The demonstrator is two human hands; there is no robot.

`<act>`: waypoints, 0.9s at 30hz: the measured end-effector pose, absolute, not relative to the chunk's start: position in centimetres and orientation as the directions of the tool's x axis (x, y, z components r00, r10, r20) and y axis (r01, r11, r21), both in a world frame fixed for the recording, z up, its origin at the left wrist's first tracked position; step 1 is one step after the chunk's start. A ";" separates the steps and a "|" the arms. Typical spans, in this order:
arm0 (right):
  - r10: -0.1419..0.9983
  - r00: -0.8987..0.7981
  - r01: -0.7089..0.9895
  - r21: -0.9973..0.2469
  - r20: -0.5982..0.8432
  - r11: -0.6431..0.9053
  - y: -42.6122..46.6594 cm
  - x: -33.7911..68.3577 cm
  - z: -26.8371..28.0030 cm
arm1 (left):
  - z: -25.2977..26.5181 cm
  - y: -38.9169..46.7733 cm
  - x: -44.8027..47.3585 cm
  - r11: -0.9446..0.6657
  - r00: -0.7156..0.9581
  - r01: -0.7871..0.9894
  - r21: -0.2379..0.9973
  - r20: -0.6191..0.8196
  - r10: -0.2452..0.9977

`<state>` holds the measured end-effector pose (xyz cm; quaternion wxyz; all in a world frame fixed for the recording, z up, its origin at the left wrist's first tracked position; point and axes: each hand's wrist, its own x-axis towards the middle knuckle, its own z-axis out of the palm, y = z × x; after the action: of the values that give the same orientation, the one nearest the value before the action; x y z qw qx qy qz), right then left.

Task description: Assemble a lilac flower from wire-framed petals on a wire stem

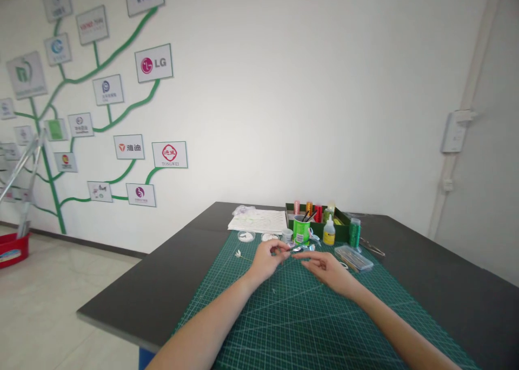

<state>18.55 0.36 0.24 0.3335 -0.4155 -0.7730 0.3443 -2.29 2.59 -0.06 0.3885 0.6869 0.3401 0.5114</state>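
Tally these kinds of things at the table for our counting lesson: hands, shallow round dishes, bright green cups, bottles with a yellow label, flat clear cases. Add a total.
Hands: 2
Shallow round dishes: 2
Bright green cup: 1
Bottle with a yellow label: 1
Flat clear case: 1
Total: 7

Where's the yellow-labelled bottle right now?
Head view, right of centre: the yellow-labelled bottle stands between the green can and the green tube, beyond the right hand.

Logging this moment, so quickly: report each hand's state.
Left hand: closed, apparently pinching a thin dark piece.
Right hand: fingers partly extended; cannot tell whether it grips anything.
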 end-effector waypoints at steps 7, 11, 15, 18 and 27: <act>0.858 -0.437 0.419 -0.782 0.271 0.461 1.0 18.8 -0.6 | -0.3 2.7 -2.2 -0.462 0.243 0.082 0.883 0.431 0.869; 0.841 -0.438 0.402 -0.767 0.318 0.500 1.2 19.0 -0.7 | -0.6 3.0 -2.1 -0.463 0.243 0.085 0.882 0.432 0.868; 0.828 -0.448 0.393 -0.758 0.336 0.520 1.2 19.2 -0.6 | -0.9 3.2 -1.9 -0.468 0.238 0.089 0.879 0.438 0.867; 0.831 -0.449 0.405 -0.753 0.330 0.518 0.9 19.4 -0.2 | -0.9 3.3 -1.7 -0.472 0.249 0.099 0.876 0.438 0.864; 0.828 -0.442 0.410 -0.743 0.345 0.529 0.9 19.8 -0.2 | -1.0 3.5 -1.5 -0.486 0.255 0.126 0.865 0.445 0.858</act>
<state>19.78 0.94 -0.16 0.3583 -0.3879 -0.7976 0.2915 -1.49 3.45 -0.98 0.3663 0.7023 0.3505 0.4997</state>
